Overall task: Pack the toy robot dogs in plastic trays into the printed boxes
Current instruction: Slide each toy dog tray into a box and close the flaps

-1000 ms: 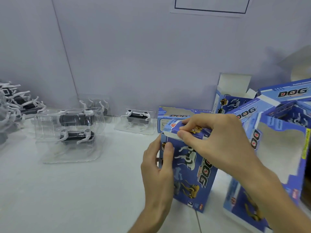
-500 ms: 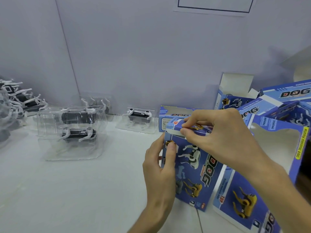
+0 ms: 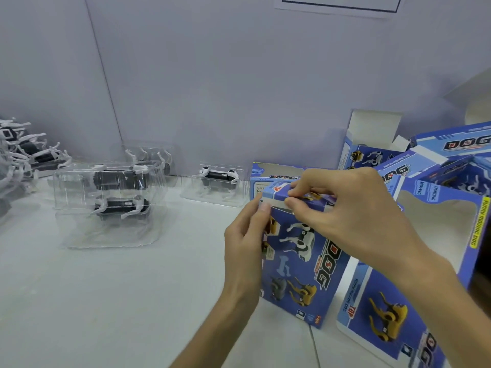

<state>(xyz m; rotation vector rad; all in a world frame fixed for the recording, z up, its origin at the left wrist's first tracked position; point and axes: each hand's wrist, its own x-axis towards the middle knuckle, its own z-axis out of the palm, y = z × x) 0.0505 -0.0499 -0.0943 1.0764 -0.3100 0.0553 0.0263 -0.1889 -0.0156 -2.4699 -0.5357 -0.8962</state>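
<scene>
A blue printed box (image 3: 300,264) with pictures of robot dogs stands upright on the white table (image 3: 111,301). My left hand (image 3: 245,245) holds its left edge, fingertips at the upper corner. My right hand (image 3: 348,211) pinches the box's top flap (image 3: 279,193) between thumb and fingers. Two clear plastic trays (image 3: 106,197), each with a black and white toy robot dog, are stacked at the left. Another tray with a dog (image 3: 216,181) lies by the wall.
More printed boxes crowd the right: one lying flat (image 3: 385,322), a windowed one (image 3: 449,224), an open one (image 3: 369,150) by the wall, and one (image 3: 268,173) behind the held box. Loose toy dogs (image 3: 21,152) pile at the far left.
My left hand's fingertips have slid up the box's left edge to its top corner. The right hand stays pinched on the top flap. The view has shifted slightly.
</scene>
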